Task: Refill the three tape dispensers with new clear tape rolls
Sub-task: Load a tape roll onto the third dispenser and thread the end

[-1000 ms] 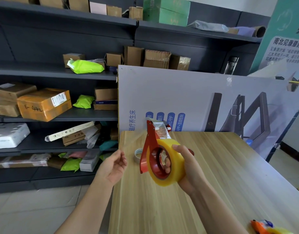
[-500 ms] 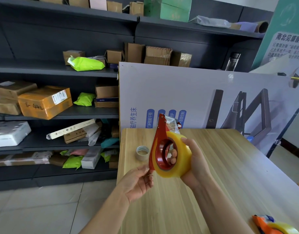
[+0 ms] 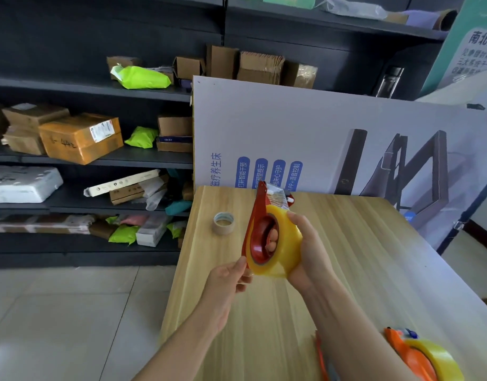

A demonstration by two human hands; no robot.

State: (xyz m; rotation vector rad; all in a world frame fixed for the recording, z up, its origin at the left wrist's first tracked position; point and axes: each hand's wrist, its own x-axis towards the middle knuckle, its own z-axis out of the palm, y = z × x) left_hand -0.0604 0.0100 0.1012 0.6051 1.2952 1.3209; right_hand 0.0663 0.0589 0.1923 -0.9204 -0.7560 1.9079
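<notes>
A red tape dispenser [image 3: 257, 229] loaded with a full yellowish clear tape roll [image 3: 285, 243] is held up over the wooden table [image 3: 368, 259]. My right hand [image 3: 309, 251] wraps around the roll from the right, fingers showing through the hub. My left hand [image 3: 231, 276] pinches the lower left edge of the dispenser and roll. A second, orange dispenser [image 3: 410, 353] carrying a tape roll [image 3: 440, 358] lies at the table's near right corner. Another orange piece [image 3: 320, 356] shows beside my right forearm, mostly hidden.
An empty cardboard tape core [image 3: 223, 222] stands on the table's far left. A large white printed board [image 3: 319, 127] leans behind the table. Dark shelves [image 3: 99, 158] with boxes and parcels fill the left. Tiled floor [image 3: 71, 312] lies left of the table edge.
My left hand came in from the left and up to the dispenser's lower edge, where it now pinches. The dispenser shifted slightly right, and the view dipped.
</notes>
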